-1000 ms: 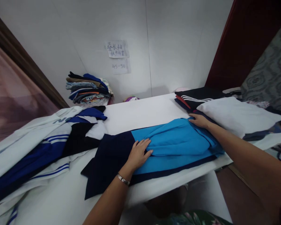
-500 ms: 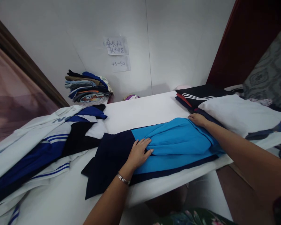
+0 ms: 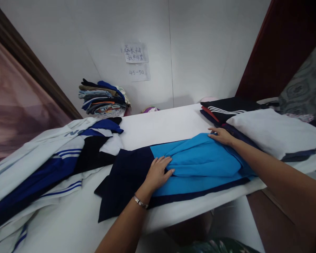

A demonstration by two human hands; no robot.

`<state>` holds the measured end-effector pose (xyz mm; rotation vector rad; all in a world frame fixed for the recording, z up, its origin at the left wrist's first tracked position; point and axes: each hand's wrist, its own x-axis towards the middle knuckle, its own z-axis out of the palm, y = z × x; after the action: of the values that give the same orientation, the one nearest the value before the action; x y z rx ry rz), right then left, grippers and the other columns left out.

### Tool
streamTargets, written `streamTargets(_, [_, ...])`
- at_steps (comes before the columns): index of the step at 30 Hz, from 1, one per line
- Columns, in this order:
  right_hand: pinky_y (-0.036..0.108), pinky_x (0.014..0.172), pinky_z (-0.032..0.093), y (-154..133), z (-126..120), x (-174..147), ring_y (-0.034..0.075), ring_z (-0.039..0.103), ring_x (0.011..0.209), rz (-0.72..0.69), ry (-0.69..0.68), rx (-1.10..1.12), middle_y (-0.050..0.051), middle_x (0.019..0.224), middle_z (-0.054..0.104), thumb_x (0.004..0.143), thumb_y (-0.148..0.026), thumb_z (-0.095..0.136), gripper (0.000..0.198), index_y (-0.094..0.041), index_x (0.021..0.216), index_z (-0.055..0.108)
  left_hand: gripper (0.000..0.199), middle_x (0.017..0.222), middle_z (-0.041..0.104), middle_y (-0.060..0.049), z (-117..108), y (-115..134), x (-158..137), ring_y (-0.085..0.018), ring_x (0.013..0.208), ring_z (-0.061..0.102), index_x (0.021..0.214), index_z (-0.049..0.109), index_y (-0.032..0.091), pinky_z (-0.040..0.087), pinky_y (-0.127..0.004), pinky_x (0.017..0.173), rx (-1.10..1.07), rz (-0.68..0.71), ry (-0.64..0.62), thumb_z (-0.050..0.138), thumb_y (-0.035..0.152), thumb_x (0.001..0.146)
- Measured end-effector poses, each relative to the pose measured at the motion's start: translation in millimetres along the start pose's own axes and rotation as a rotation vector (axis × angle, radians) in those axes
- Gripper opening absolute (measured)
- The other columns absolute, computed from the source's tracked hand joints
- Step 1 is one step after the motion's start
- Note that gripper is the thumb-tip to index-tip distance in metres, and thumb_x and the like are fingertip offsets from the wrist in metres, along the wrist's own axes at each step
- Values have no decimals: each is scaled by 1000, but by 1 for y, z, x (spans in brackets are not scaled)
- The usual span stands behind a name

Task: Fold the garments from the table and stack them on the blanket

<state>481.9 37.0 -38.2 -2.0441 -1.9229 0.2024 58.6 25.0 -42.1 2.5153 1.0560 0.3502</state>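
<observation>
A bright blue and navy long garment (image 3: 200, 160), perhaps a jacket, lies across the white table with its blue cloth gathered in loose folds. My left hand (image 3: 159, 170) rests flat on it where navy meets blue, fingers stretched out and palm down. A metal bracelet (image 3: 140, 202) circles that wrist. At the far right edge of the blue cloth, my right hand (image 3: 221, 136) touches the fabric with its fingers a little apart. The navy part (image 3: 123, 179) spreads out to the left with a pointed corner.
Left of it lies a heap of white, blue and black clothes (image 3: 65, 161). A folded stack (image 3: 105, 98) stands by the wall. Folded dark clothes (image 3: 231, 107) and a white garment (image 3: 271, 130) lie at the right. Paper signs (image 3: 137, 52) hang on the wall.
My right hand has shifted slightly left along the garment's far edge, and its fingers have spread apart. My left hand stays in place on the cloth. The view has shifted slightly.
</observation>
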Motion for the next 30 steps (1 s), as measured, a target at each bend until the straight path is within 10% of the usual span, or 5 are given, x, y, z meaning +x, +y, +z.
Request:
streamTargets(7, [37,89,49,-2,-1,-8,27,63,100,3,147,54,9,107,71,83,-64,45,60,-20,117,67,49,145,50,-5,2,-3,1,-28,139,37,138,52,25,23,-52,118,5,10,2,55,40,91])
streamTargets(12, [39,85,49,-7,3,3,29,66,94,93,-116,-180,11,93,73,88,-70,30,63,-22,87,71,49,144,51,-4,2,-4,1,-28,139,37,138,52,27,22,-53,118,-9,23,9,55,42,91])
streamTargets(30, [58,114,20,-8,1,-6,31,24,144,37,34,-144,7,155,33,92,-62,26,67,-25,144,44,50,145,50,-4,1,-2,-1,-28,140,37,138,51,27,21,-52,118,-40,10,5,55,42,91])
